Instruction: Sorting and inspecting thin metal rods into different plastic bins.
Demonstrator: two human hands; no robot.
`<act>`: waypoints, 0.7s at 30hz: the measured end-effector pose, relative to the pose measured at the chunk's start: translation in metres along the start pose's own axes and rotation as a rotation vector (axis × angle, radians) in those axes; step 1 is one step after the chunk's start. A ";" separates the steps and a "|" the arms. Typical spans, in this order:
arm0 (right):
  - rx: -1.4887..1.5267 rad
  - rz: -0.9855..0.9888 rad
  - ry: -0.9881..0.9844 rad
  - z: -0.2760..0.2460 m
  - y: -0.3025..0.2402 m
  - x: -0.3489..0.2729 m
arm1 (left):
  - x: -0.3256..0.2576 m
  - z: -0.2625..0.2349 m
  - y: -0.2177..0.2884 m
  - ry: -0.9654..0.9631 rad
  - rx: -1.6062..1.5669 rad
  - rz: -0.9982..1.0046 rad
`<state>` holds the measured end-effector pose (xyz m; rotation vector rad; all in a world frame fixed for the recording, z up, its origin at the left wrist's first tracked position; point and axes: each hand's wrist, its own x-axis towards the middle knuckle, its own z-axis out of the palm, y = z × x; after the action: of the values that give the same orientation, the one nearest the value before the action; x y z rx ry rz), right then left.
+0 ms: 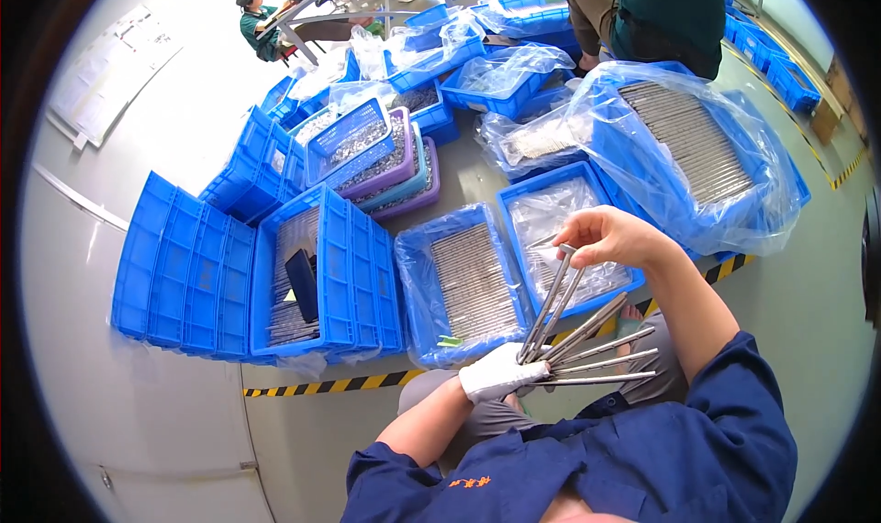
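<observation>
My left hand [503, 373], in a white glove, is closed around the lower ends of several thin grey metal rods [587, 327], which fan out to the upper right. My bare right hand [609, 237] pinches the top ends of the leftmost rods between thumb and fingers; whether it grips one or two is hard to tell. Beyond my hands lies a blue crate [564, 176] lined with clear plastic, with some rods inside. Left of it, another lined blue crate [401, 275] holds a layer of rods side by side, with a small green piece [449, 341] at its near end.
Stacked blue crates [184, 275] stand at left, a dark phone-like object [300, 285] in the nearest. Purple and teal bins [404, 170] of small parts sit behind. A plastic-covered crate of rods [688, 142] is at right. Two people in green sit farther off. Striped tape [340, 384] marks the floor.
</observation>
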<state>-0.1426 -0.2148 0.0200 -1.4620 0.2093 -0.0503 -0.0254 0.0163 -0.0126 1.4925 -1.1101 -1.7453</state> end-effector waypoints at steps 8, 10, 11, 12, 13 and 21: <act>0.123 -0.085 -0.103 -0.009 0.000 0.001 | 0.008 0.006 -0.025 -0.019 -0.211 0.111; 0.156 -0.128 -0.041 -0.020 0.005 0.002 | 0.008 0.006 -0.031 -0.038 -0.268 0.084; 0.171 -0.147 0.059 -0.023 0.003 0.000 | 0.007 0.007 -0.029 -0.012 -0.300 0.086; 0.245 -0.190 0.116 -0.031 0.007 -0.001 | 0.006 0.009 -0.020 0.011 -0.329 0.091; 0.349 -0.192 0.164 -0.036 0.012 -0.001 | 0.003 0.012 -0.010 0.088 -0.327 0.125; 0.674 0.026 0.221 -0.011 0.050 0.033 | 0.001 -0.014 -0.003 0.438 -0.686 0.226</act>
<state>-0.1165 -0.2249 -0.0343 -0.7793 0.3518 -0.2395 -0.0115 0.0137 -0.0157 1.1700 -0.3723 -1.3482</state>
